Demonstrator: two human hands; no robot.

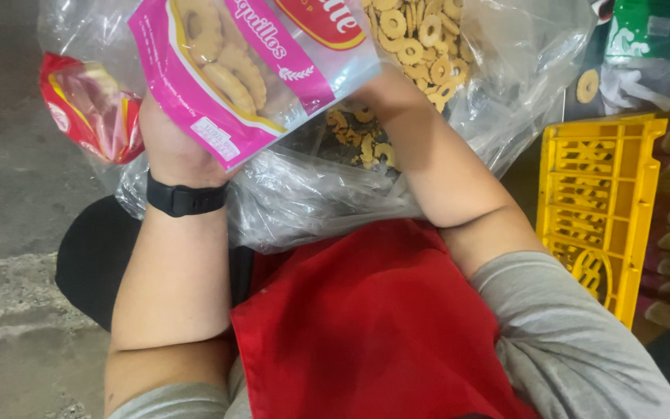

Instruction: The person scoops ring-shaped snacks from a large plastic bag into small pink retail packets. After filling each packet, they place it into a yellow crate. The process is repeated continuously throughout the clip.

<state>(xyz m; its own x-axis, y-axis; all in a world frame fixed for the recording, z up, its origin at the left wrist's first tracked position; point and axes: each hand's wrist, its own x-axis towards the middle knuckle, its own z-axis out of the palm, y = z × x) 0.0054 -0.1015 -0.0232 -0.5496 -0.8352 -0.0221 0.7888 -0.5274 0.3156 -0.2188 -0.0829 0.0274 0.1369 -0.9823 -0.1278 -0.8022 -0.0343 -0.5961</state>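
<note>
Head view: left hand [174, 140] gripped lower corner of pink-and-clear cookie packet [253, 66], fingers closed behind it, mostly hidden. Right hand [385, 89] reached under packet's right edge; finger spread could not be told. Packet sat high centre, over big clear plastic bag [505, 70] of ring cookies [416, 39]. Red packet [91, 109] far left. Yellow crate [602, 202] right. Red apron [374, 326] near.

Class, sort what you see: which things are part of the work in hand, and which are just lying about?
In hand:
left hand
right hand
pink biscuit packet
clear sack of ring biscuits

Lying about:
red packet
yellow crate
green packet
</note>
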